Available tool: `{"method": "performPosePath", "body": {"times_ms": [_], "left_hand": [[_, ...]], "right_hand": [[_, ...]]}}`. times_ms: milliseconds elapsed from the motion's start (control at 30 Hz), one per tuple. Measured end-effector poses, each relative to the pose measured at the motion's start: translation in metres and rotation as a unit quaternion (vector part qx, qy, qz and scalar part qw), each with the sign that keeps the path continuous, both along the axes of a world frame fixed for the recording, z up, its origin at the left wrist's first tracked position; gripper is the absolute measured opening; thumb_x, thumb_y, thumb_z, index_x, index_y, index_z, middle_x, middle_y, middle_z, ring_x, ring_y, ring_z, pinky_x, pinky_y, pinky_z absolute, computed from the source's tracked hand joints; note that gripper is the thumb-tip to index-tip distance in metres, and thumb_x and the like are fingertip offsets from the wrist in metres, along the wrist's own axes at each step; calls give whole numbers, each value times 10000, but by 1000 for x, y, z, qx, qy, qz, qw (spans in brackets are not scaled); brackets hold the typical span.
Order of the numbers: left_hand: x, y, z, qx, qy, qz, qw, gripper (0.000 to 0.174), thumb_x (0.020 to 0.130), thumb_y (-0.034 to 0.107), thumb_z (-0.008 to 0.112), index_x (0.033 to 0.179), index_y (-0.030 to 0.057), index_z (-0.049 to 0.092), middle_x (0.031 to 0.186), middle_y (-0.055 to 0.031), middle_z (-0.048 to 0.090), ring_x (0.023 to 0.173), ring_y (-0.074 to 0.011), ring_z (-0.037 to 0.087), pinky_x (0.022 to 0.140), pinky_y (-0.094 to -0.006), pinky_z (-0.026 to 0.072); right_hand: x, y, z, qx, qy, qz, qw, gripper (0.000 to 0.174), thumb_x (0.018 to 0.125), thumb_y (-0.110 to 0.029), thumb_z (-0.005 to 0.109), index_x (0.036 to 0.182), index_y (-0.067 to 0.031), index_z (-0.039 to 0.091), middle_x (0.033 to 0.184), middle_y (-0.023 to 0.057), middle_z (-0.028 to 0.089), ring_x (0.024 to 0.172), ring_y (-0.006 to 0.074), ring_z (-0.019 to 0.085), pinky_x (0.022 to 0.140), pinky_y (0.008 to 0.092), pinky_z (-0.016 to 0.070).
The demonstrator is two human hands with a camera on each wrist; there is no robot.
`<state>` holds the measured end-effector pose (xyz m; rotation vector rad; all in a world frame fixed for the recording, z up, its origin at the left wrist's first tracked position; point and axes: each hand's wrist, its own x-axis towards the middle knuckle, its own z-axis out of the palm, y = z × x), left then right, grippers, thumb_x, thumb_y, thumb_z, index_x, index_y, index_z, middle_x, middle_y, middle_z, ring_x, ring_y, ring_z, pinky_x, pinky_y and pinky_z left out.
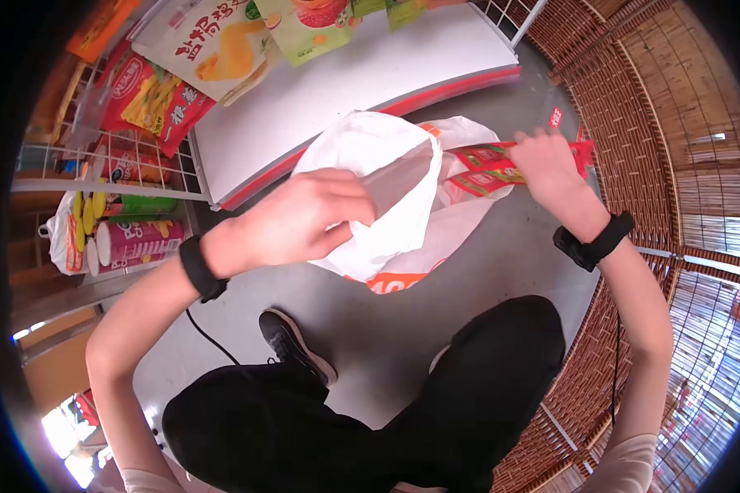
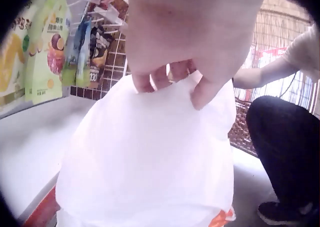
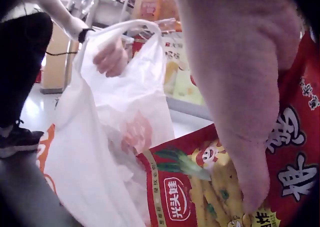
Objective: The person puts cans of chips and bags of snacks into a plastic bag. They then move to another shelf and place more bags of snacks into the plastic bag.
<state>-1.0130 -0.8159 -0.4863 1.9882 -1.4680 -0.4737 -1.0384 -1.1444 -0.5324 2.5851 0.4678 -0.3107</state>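
A white plastic bag (image 1: 395, 238) with orange print hangs with its mouth spread over the floor. The left hand (image 1: 292, 218) grips its rim on the left side; in the left wrist view the fingers of that hand (image 2: 195, 42) curl over the top edge of the bag (image 2: 145, 152). On the right, the right hand (image 1: 546, 168) holds a red snack packet (image 1: 481, 168) whose near end is at the bag's opening. The right wrist view shows the thumb side of the hand (image 3: 245, 92) across the red packet (image 3: 200, 182), beside the open bag (image 3: 75, 152).
A white shelf (image 1: 304, 107) with a red edge stands ahead, bearing large snack pouches (image 1: 222, 49). At the left, a wire rack holds red packets (image 1: 152, 99) and purple cans (image 1: 144, 242). Woven wicker panels (image 1: 633, 140) rise at the right. The person's knees and shoes are below.
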Motion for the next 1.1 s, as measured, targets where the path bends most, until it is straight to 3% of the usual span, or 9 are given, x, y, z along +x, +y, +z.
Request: {"method": "performPosePath", "body": {"times_ms": [200, 267, 400, 467, 600, 800, 900, 967, 1100], "left_hand": [[5, 1, 20, 79, 19, -3, 997, 168, 704, -18, 634, 869, 14, 632, 845, -112, 641, 839, -298, 600, 749, -385, 475], [13, -4, 26, 87, 12, -31, 996, 180, 697, -20, 628, 874, 12, 634, 843, -124, 641, 838, -311, 604, 747, -388, 475], [23, -20, 42, 169, -14, -72, 983, 199, 688, -28, 613, 884, 5, 629, 802, -152, 628, 792, -336, 605, 720, -396, 474], [25, -28, 52, 157, -24, -73, 985, 205, 686, -31, 609, 887, 4, 624, 788, -160, 622, 773, -342, 602, 710, -399, 472], [22, -47, 69, 128, -89, -77, 985, 82, 716, 21, 575, 796, 14, 584, 729, -173, 602, 736, -370, 581, 641, -438, 444], [10, -79, 113, 20, -192, -111, 975, 79, 742, 29, 576, 817, 19, 601, 750, -164, 610, 747, -361, 588, 662, -442, 459], [14, -84, 143, 8, -211, -68, 975, 186, 747, -3, 638, 933, 5, 636, 865, -143, 645, 837, -314, 621, 759, -371, 495], [20, -84, 155, -30, -220, -59, 973, 160, 754, -8, 629, 914, -2, 625, 863, -140, 646, 818, -305, 627, 744, -366, 502], [19, -78, 169, -26, -168, 14, 985, 128, 786, 6, 613, 913, -6, 613, 873, -134, 653, 825, -264, 646, 756, -358, 508]], "right_hand": [[22, 81, -5, 43, 17, 91, 995, 135, 734, -121, 653, 860, -134, 701, 949, 58, 652, 937, 217, 630, 753, 365, 488], [21, 88, -56, 293, 71, 22, 953, 195, 708, -111, 667, 901, -108, 689, 996, 96, 652, 942, 233, 638, 733, 378, 516], [-15, 93, -67, 458, 5, 10, 889, 248, 697, -103, 664, 944, -87, 674, 1018, 128, 649, 929, 255, 647, 737, 396, 534], [-28, 73, -67, 277, 149, -23, 949, 401, 704, -177, 676, 1091, -91, 618, 1000, 136, 633, 930, 330, 627, 780, 421, 524], [-56, 20, -97, 179, 226, -135, 948, 383, 664, -159, 700, 1037, -91, 639, 1008, 138, 624, 948, 318, 623, 807, 465, 502], [-71, -46, -45, 135, 144, -208, 958, 434, 649, -166, 713, 1074, -120, 639, 1038, 116, 628, 992, 285, 620, 857, 525, 451], [-70, -70, -2, 118, 80, -207, 968, 409, 650, -152, 709, 1056, -134, 655, 1008, 114, 636, 983, 284, 623, 838, 487, 477], [-71, -81, 28, 135, 42, -214, 967, 242, 747, -106, 630, 984, -120, 674, 1011, 117, 657, 997, 286, 629, 835, 449, 498], [-72, -103, 50, 87, -5, -222, 971, 255, 737, -108, 657, 991, -121, 682, 988, 123, 661, 973, 286, 637, 810, 420, 517]]}}
